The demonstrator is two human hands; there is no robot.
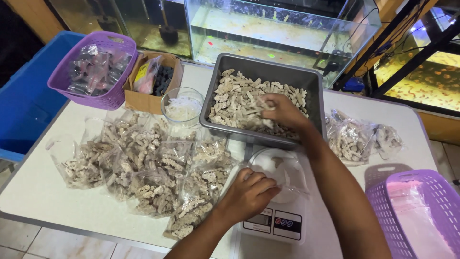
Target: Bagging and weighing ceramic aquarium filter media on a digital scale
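Note:
My right hand (283,111) reaches into a grey metal tray (266,67) full of pale coral rubble pieces (235,103) and closes on a handful of them. My left hand (250,194) grips the edge of a clear plastic bag (285,175) held open on a white kitchen scale (275,221). A few pieces lie inside the bag.
Several filled clear bags (139,168) of rubble lie on the white table (38,192) at left, more bags (357,139) at right. A glass bowl (182,105), a cardboard box (148,98), two purple baskets (96,69) (417,216) and aquariums (287,29) behind surround the work area.

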